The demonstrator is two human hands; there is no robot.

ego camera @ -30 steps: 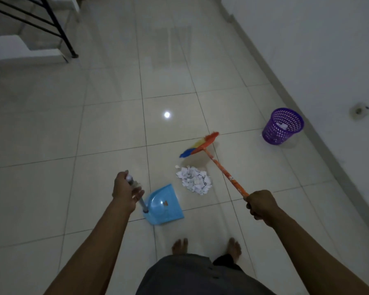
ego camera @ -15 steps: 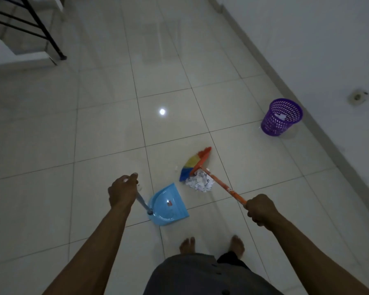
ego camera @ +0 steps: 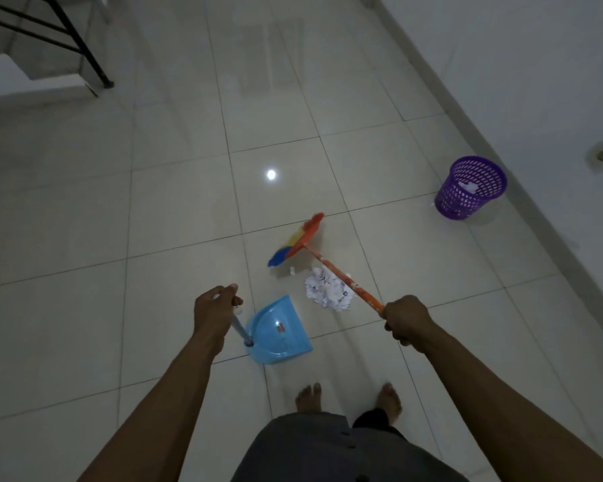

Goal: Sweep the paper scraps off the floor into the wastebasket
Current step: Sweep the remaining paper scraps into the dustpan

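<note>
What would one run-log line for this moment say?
left hand: grips dustpan handle | right hand: grips broom | scraps: heaped beside dustpan, not in it | wastebasket: apart, far right

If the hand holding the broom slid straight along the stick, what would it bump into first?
Probably the paper scraps: the right hand points along the broom handle, which slants over the pile, with the broom head beyond. Depth is hard to judge.

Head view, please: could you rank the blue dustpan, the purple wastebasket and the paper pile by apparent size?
1. The blue dustpan and the purple wastebasket: about alike; the wastebasket stands farther off, so I won't rank them.
2. The paper pile: smallest.
</note>
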